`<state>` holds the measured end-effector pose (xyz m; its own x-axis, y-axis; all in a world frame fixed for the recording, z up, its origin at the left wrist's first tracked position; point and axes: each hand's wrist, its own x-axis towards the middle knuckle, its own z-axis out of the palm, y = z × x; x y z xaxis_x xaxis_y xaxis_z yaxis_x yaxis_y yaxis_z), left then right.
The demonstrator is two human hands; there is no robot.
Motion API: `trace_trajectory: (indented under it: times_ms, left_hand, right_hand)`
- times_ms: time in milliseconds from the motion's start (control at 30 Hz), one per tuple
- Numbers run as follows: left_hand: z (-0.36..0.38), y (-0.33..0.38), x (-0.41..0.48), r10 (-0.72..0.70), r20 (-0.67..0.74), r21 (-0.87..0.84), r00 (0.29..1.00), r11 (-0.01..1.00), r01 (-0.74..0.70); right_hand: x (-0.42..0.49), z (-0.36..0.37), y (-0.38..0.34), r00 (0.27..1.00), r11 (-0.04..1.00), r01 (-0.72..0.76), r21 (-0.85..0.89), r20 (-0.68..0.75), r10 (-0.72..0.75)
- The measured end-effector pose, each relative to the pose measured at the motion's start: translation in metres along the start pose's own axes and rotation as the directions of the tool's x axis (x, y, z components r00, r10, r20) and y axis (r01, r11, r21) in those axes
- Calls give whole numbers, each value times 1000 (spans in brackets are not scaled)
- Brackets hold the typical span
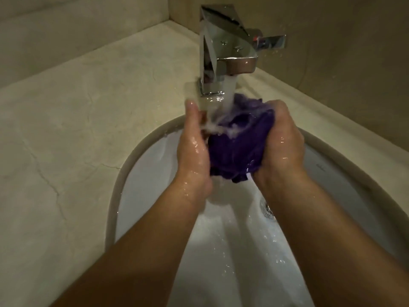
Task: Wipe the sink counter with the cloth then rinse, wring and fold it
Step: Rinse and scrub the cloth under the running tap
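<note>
A bunched purple cloth (238, 147) is held between both hands over the white sink basin (141, 196). Water streams from the chrome tap (223, 54) onto the top of the cloth and splashes off it. My left hand (194, 149) presses against the cloth's left side with its fingers fairly straight and pointing up. My right hand (281, 142) curls round the cloth's right side and grips it. Both hands and wrists are wet. The beige stone counter (73, 120) spreads to the left of the basin.
The drain (267, 209) shows in the basin beside my right forearm. The tap's lever (271, 42) sticks out to the right. Beige walls close in behind and to the right. Water drops lie on the counter near the tap base.
</note>
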<state>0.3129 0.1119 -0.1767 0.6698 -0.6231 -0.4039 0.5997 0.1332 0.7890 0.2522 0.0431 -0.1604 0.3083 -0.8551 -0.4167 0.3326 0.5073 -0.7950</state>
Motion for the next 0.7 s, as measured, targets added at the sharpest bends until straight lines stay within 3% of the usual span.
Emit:
trace_trajectory:
  times_ms: [33, 100, 133, 200, 267, 333, 433, 533, 700]
  left_hand:
    - [1, -1, -1, -93, 23, -45, 995, 995, 94]
    - [1, -5, -4, -248, 129, -128, 960, 956, 265]
    - [1, -8, -5, -283, 176, -167, 943, 935, 312]
    - [-3, -8, -6, -280, 219, -218, 935, 920, 326]
    - [-7, -5, -2, -214, 218, -219, 952, 940, 261]
    - [-5, -1, 4, -128, 164, -173, 978, 972, 156]
    - [-4, -7, 11, 55, 47, -53, 997, 997, -53]
    - [-5, -11, 9, 194, -62, 78, 979, 979, -189]
    - [-5, -8, 7, 242, -109, 219, 964, 952, -214]
  right_hand:
    - [0, -1, -3, 998, 998, -54, 44, 26, 53]
    - [-1, -6, 0, 991, 994, -41, -105, 125, 54]
    - [0, -8, 2, 992, 964, 40, -261, 128, -6]
    - [-5, -7, 5, 961, 806, 275, -523, 144, -235]
    - [-9, -6, 5, 913, 756, 407, -512, 218, -344]
    - [-12, -4, 6, 917, 796, 383, -469, 299, -265]
    - [-18, -1, 16, 880, 688, 456, -564, 399, -256]
    - [-22, -2, 28, 896, 718, 444, -536, 262, -359]
    - [-18, 4, 33, 898, 743, 427, -515, 151, -412]
